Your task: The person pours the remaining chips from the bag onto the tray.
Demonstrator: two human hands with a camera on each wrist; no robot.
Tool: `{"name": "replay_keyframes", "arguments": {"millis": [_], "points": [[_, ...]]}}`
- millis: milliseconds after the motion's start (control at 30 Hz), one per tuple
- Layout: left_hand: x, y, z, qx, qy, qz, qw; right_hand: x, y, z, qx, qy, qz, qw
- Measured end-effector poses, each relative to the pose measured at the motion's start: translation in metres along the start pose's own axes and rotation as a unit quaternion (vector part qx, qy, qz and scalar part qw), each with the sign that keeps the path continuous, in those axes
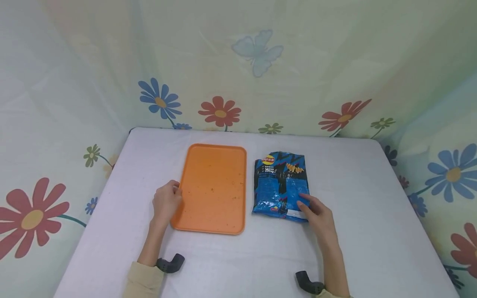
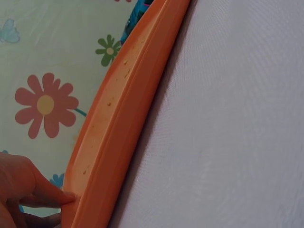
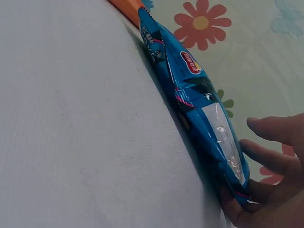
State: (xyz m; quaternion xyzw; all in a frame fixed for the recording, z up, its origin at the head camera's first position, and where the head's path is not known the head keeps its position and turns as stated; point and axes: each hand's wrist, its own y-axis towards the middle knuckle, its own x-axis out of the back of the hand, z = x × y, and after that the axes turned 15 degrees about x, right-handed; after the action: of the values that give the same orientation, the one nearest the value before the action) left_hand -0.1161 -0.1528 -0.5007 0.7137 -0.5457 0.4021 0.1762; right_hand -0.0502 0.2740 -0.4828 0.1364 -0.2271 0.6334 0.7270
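An orange tray (image 1: 212,188) lies on the white table, with small dark specks on its surface. My left hand (image 1: 167,200) is at its left edge; in the left wrist view the thumb (image 2: 69,196) presses the rim while other fingers curl at the outer side. Right of the tray lies a blue and black snack bag (image 1: 281,186), printed side up. My right hand (image 1: 320,217) is at the bag's lower right corner. In the right wrist view two loosely bent fingers (image 3: 266,152) stand over the bag (image 3: 204,114), and lower fingers touch its end.
The white-covered table (image 1: 223,265) stretches around both things. A flowered cloth (image 1: 257,82) hangs behind it and along both sides. A dark camera mount (image 1: 171,263) sits on my left wrist, and another mount (image 1: 309,283) on my right.
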Motion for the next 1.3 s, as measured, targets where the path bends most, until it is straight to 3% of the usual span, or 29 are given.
{"name": "replay_keyframes", "arguments": {"millis": [467, 1100, 1300], "points": [[0.002, -0.001, -0.003, 0.003, 0.006, 0.000, 1.0000, -0.006, -0.006, 0.000, 0.033, -0.022, 0.021, 0.9990], [0.002, -0.002, -0.004, 0.012, 0.005, -0.003, 0.9999, -0.013, -0.003, -0.001, 0.016, -0.025, -0.007, 0.9995], [0.002, -0.001, -0.003, 0.010, 0.007, 0.000, 0.9999, -0.010, -0.005, 0.004, 0.046, -0.025, -0.030, 0.9981]]}}
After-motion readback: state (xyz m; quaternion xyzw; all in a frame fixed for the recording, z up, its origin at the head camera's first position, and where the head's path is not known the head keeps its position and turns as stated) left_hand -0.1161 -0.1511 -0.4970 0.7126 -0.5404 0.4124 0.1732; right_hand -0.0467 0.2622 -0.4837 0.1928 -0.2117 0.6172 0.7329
